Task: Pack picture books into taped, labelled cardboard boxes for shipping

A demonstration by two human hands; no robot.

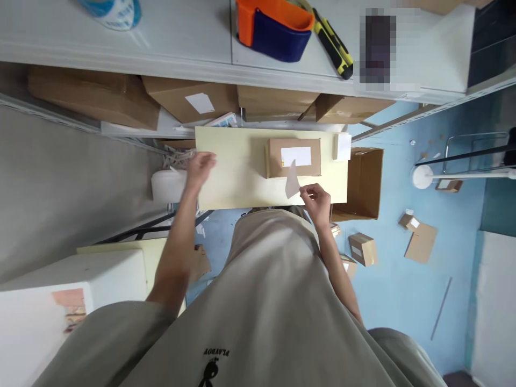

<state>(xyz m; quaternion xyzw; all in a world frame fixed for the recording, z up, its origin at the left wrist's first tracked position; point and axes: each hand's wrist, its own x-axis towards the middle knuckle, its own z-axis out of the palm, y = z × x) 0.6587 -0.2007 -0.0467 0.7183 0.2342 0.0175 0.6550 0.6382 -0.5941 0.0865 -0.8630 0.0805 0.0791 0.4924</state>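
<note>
My right hand (317,204) is closed in a pinch on the edge of a small, thin piece of pale paper (292,181). The paper hangs over the front side of a closed cardboard box (274,156), which lies on a pale yellow tabletop (237,183). On the box's top is a white label (296,156). My left hand (200,169) hovers at the table's left edge, apart from the box. Motion smears its bent fingers, so I cannot make out their grip.
A small white box (342,147) stands on the table's right end, beside an open carton (366,185). Above, a shelf (181,40) holds a yellow-black utility knife (332,45) and an orange-blue holder (278,32). A white device (167,186) sits left; cartons (363,248) lie on the blue floor.
</note>
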